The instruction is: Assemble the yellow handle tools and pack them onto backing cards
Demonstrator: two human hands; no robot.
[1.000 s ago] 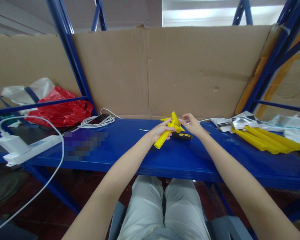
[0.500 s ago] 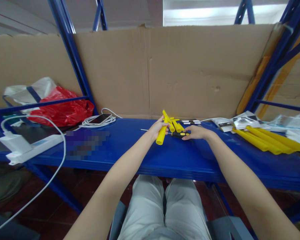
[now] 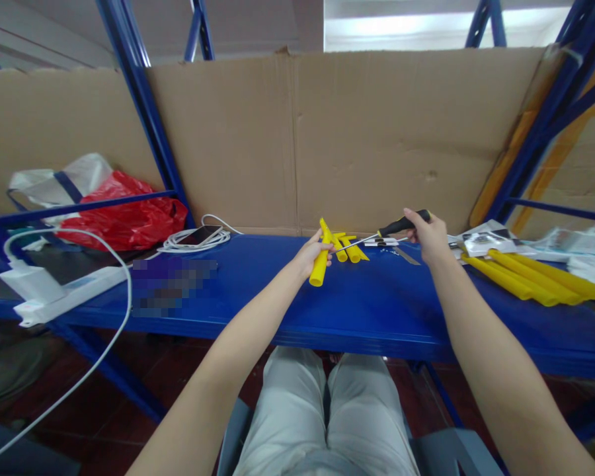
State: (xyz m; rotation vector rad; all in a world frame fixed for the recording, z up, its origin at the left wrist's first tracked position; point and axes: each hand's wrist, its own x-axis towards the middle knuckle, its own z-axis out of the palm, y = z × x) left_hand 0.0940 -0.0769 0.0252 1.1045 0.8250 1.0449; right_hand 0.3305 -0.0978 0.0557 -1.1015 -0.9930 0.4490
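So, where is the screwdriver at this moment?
In the head view, the screwdriver is right of centre, held by the right hand above the blue shelf, tip toward the yellow part.

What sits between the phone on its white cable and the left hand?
Head view: only bare blue metal shelf between phone and left hand, which grips a yellow plastic tube.

Your left hand [image 3: 311, 254] sits mid-bench [image 3: 258, 297], fingers closed round a plastic part [image 3: 321, 263]. Your right hand [image 3: 429, 235] is to its right, holding a screwdriver [image 3: 384, 233] whose shaft points left at the part. Long tubes [image 3: 530, 277] lie further right on the bench, packets [image 3: 476, 243] just behind them. Phone [image 3: 201, 235] on a coiled cable [image 3: 178, 246] sits left of centre, power strip [image 3: 59, 291] at the left end, bags [image 3: 114, 211] behind that. Cardboard sheet [image 3: 377, 139] stands along the back.
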